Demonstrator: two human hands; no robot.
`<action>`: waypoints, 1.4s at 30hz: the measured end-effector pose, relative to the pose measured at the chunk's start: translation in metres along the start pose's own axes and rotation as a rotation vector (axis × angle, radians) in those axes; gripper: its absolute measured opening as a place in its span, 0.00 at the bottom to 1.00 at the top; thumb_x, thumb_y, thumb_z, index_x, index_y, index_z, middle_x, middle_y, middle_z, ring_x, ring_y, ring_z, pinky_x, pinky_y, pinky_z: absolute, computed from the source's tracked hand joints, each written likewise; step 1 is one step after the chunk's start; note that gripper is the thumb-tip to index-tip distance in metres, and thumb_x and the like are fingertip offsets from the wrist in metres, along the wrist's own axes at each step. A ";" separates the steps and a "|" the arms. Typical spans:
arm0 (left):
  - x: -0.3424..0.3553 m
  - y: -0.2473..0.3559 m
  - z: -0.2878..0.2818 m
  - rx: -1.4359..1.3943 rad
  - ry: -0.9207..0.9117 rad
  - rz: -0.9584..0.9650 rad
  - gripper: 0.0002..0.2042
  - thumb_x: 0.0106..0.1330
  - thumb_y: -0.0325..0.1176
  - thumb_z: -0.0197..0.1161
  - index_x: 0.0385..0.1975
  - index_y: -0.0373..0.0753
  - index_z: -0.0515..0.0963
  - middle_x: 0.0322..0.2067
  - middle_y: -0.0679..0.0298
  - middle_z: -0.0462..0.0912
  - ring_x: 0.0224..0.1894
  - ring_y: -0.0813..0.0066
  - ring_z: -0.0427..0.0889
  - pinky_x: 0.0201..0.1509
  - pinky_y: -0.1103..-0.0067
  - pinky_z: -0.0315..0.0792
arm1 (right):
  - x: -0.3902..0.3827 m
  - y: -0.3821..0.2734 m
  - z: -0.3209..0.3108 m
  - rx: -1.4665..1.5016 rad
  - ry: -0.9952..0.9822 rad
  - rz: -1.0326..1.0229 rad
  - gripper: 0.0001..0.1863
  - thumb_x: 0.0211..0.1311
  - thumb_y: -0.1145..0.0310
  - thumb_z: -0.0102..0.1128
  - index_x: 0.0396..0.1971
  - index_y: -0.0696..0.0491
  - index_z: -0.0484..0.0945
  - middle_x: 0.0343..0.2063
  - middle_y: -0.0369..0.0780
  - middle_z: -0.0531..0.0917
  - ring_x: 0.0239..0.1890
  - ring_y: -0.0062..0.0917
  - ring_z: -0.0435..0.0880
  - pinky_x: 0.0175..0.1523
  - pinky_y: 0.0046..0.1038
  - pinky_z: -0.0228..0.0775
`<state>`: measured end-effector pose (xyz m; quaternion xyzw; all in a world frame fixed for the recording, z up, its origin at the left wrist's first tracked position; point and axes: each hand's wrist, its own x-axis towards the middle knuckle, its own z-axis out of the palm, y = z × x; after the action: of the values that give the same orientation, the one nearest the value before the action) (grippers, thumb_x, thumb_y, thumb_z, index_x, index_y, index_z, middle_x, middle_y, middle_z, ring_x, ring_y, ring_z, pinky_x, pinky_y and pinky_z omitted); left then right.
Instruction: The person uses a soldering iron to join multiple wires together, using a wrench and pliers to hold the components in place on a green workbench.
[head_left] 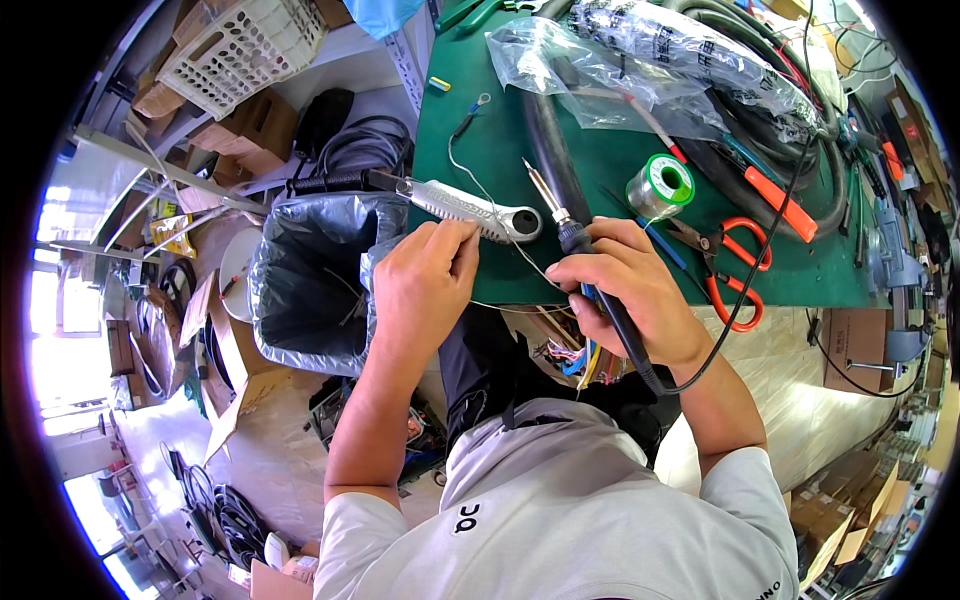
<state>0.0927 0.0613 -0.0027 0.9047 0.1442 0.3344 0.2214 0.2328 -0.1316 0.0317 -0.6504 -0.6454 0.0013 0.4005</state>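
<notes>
In my right hand (640, 290) is a soldering iron (574, 236), its bare metal tip pointing up and to the left. My left hand (425, 285) is closed in a pinch beside a silver ratchet wrench (465, 205) with a black grip; whatever the fingers hold is hidden. A thin pale wire (468, 172) starts at a ring terminal (484, 100), crosses the wrench and reaches my right fingers. Between the hands another stretch of thin wire shows near the table edge. A green-and-white spool of solder (662, 187) and scissors with orange handles (735, 270) lie right of the iron.
Thick black cables (550, 140) and clear plastic wrapping (540, 60) cover the far part of the green table (445, 140). A bin with a black liner (300, 270) stands left of my left hand. The iron's cord (730, 335) runs up along the right side.
</notes>
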 end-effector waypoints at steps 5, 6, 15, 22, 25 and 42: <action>-0.001 -0.002 0.000 -0.021 0.004 -0.016 0.04 0.60 0.23 0.68 0.34 0.35 0.82 0.26 0.59 0.82 0.22 0.69 0.80 0.29 0.78 0.73 | 0.004 -0.005 -0.002 0.121 0.024 0.027 0.16 0.53 0.75 0.66 0.44 0.51 0.79 0.26 0.35 0.81 0.37 0.32 0.79 0.57 0.35 0.66; -0.001 -0.001 0.000 -0.037 0.011 -0.027 0.04 0.60 0.23 0.68 0.34 0.35 0.82 0.25 0.59 0.82 0.22 0.70 0.80 0.28 0.78 0.72 | 0.005 -0.006 -0.003 0.157 0.030 0.041 0.15 0.55 0.74 0.66 0.44 0.51 0.79 0.25 0.35 0.81 0.37 0.32 0.79 0.56 0.35 0.67; -0.001 -0.003 -0.002 -0.124 0.048 -0.109 0.03 0.61 0.23 0.67 0.33 0.34 0.81 0.22 0.60 0.79 0.19 0.78 0.74 0.26 0.81 0.68 | 0.004 0.000 0.004 0.379 0.404 0.233 0.50 0.62 0.24 0.37 0.54 0.60 0.79 0.32 0.38 0.82 0.30 0.19 0.79 0.33 0.21 0.70; -0.003 0.000 -0.005 -0.113 0.014 -0.107 0.03 0.59 0.23 0.67 0.31 0.36 0.80 0.22 0.60 0.79 0.21 0.68 0.77 0.26 0.75 0.70 | 0.014 -0.001 0.004 0.432 0.345 0.394 0.18 0.64 0.64 0.66 0.50 0.58 0.82 0.26 0.34 0.82 0.25 0.12 0.75 0.28 0.17 0.62; -0.004 0.000 -0.004 -0.121 0.016 -0.104 0.03 0.58 0.23 0.66 0.30 0.36 0.80 0.23 0.59 0.79 0.23 0.62 0.79 0.27 0.72 0.72 | 0.012 -0.005 0.010 0.518 0.379 0.489 0.13 0.62 0.70 0.67 0.45 0.59 0.84 0.25 0.34 0.84 0.23 0.10 0.76 0.28 0.16 0.66; -0.007 -0.005 0.004 -0.100 0.091 -0.056 0.03 0.57 0.22 0.68 0.30 0.35 0.81 0.20 0.63 0.77 0.18 0.75 0.73 0.24 0.79 0.67 | 0.003 0.006 0.015 0.289 0.297 0.248 0.14 0.61 0.71 0.68 0.44 0.61 0.84 0.21 0.37 0.81 0.22 0.16 0.74 0.27 0.19 0.63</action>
<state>0.0898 0.0621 -0.0116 0.8720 0.1624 0.3755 0.2687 0.2309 -0.1202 0.0199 -0.6536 -0.4877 0.0472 0.5768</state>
